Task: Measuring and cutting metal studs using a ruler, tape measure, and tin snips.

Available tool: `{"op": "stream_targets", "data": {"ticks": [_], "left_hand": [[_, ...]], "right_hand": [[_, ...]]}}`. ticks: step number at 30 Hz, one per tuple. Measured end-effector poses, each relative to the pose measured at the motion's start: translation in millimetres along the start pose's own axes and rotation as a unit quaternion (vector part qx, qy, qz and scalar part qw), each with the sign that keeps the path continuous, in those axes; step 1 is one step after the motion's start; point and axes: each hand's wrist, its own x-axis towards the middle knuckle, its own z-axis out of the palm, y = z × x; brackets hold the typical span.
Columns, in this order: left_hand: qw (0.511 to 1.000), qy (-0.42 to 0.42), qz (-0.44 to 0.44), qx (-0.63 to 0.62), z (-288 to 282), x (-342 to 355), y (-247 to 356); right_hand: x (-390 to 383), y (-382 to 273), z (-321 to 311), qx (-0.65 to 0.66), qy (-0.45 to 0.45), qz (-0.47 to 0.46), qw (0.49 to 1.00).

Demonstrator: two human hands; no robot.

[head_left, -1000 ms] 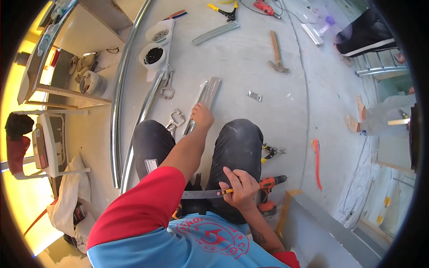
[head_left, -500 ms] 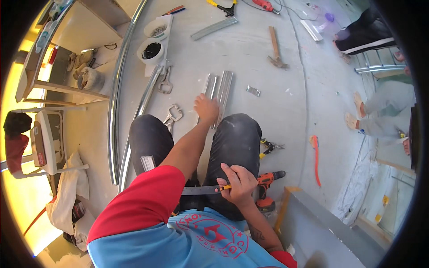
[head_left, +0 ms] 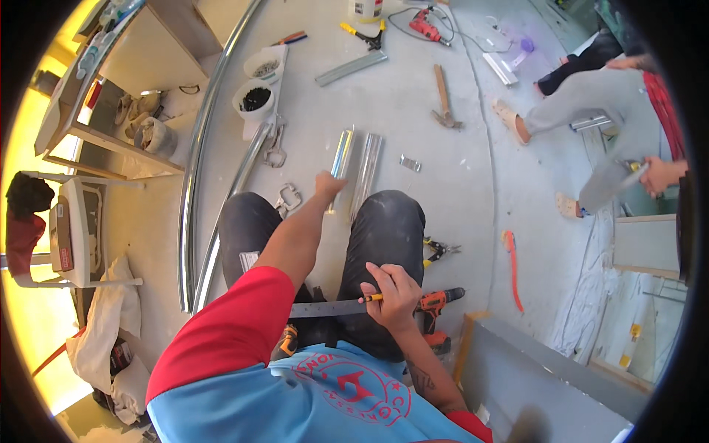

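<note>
My left hand (head_left: 329, 183) reaches out past my knees, its fingers closed around a short shiny metal channel (head_left: 340, 153). A second metal channel (head_left: 365, 173) lies on the floor just right of it. Above my right thigh, my right hand (head_left: 393, 297) is closed on a yellow-and-black pencil (head_left: 373, 297). A long steel ruler (head_left: 325, 309) runs leftward from that hand across my lap; how the fingers hold it is partly hidden. By my right forearm stands an orange-and-black cordless drill (head_left: 439, 300).
Locking clamps (head_left: 288, 198), long metal profiles (head_left: 190, 170) and white tubs of screws (head_left: 253, 99) are to the left. Ahead lie a hammer (head_left: 444, 100) and snips (head_left: 365, 33). More snips (head_left: 440, 251) sit beside my right knee. Another person (head_left: 591, 103) is at right.
My left hand has shifted slightly left and nearer, and the channel in it has turned and catches light. The person at right has moved. My right hand stays nearly in place.
</note>
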Motion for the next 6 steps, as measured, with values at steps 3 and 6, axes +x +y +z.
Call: {"op": "stream_targets", "data": {"ticks": [3, 6], "left_hand": [[0.766, -0.242, -0.055, -0.593, -80.3, 45.4, 43.0], [0.541, -0.448, 0.062, -0.709, -138.4, 44.7, 105.2]], "right_hand": [[-0.7, 2.0, 4.6, -0.016, 0.01, -0.013, 1.0], [-14.1, 9.5, 0.2, -0.03, -0.013, 0.022, 0.999]]}}
